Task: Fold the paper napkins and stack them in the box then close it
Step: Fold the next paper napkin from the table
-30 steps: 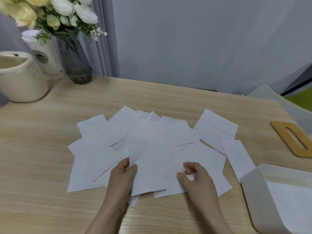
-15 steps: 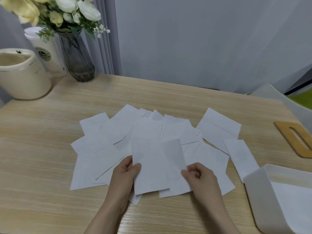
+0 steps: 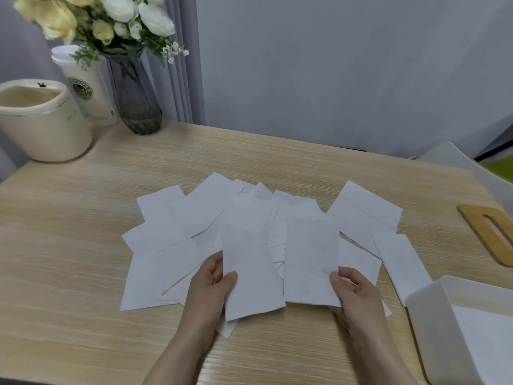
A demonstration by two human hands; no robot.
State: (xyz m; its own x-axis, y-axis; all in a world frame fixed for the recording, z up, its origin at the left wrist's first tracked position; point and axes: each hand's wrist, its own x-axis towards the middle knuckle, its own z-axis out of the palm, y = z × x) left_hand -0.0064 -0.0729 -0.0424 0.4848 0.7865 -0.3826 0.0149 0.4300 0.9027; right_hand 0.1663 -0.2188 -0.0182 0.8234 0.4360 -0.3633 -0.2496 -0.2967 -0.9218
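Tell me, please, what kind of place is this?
Probably a room at home or a small office, not a workshop: a wooden table against a plain wall, a glass vase of flowers, a cream bin, and a takeaway cup.

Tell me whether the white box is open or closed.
Open: the white box has no lid on top, and its wooden lid lies apart on the table.
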